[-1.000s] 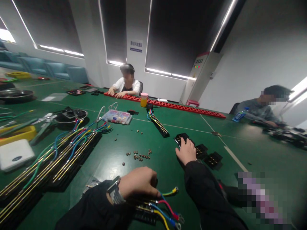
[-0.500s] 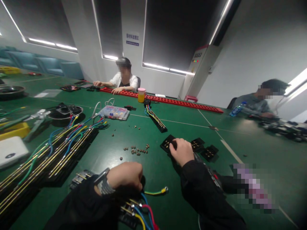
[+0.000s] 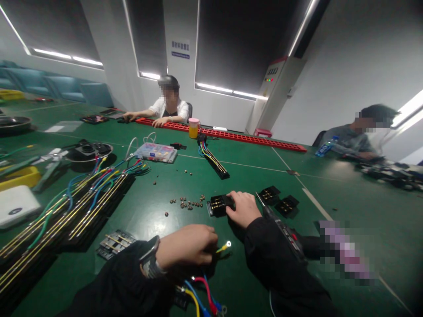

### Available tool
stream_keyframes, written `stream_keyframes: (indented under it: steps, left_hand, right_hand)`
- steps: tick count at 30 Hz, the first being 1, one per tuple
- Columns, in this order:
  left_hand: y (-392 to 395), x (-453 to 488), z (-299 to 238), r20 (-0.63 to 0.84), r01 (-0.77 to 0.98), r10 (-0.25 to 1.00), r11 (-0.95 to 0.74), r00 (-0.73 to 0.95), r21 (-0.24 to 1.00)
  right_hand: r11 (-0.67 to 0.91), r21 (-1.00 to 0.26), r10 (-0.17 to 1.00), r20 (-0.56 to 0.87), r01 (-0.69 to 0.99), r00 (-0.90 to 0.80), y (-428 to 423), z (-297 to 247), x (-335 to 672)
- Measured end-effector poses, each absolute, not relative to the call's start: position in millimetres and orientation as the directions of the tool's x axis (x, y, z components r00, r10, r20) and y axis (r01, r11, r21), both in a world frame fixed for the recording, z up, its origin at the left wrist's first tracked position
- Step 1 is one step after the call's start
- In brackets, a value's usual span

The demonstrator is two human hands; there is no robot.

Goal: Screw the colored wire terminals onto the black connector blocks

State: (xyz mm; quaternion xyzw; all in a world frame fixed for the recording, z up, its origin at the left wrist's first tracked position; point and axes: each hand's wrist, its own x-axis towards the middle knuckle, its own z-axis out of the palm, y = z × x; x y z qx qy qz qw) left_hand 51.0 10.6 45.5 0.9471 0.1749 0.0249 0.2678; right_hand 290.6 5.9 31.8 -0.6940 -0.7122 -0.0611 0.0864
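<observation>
Hands at wires and terminal block
Left hand (image 3: 187, 248) clenches coloured wires (image 3: 205, 293); right hand (image 3: 243, 207) grips a black terminal block (image 3: 218, 204). Wired strips (image 3: 82, 207) lie finished on the surface (image 3: 264, 169); spare blocks (image 3: 287, 205) sit unwired.

Black long sleeves (image 3: 277, 259), perhaps metal-banded wristwatch (image 3: 147, 264) by left hand (image 3: 188, 248)

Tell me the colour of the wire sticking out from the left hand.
Yellow; the wire shows best in the head view.

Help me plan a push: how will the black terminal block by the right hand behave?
The black terminal block by the right hand looks squat and flat, so it should slide, not tip. Its moulded body seems stiff, probably light.
</observation>
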Motion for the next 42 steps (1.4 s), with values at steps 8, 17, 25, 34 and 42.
stream_keyframes:
  steps: [8,17,25,34,42]
  left_hand:
    - [34,26,76,0.095,0.077,0.658,-0.227,0.747,0.971]
    - [46,38,54,0.149,0.329,0.842,-0.357,0.519,0.874]
    - [65,38,33,0.062,0.567,0.85,-0.401,0.523,0.72]
    - [53,42,42,0.105,0.374,0.743,-0.448,0.661,0.812]
    - [42,48,40,0.151,0.361,0.669,-0.561,0.728,0.745]
  right_hand:
    - [0.057,-0.029,0.946,0.321,0.998,-0.045,-5,43,271]
    - [0.398,-0.03,0.872,0.322,0.917,-0.368,4,11,231]
    - [0.336,-0.137,0.881,0.395,0.932,-0.259,38,-11,217]
    - [0.338,-0.608,0.868,0.496,0.718,0.012,11,6,243]
    - [0.281,-0.897,0.947,0.317,0.341,0.052,-4,5,241]
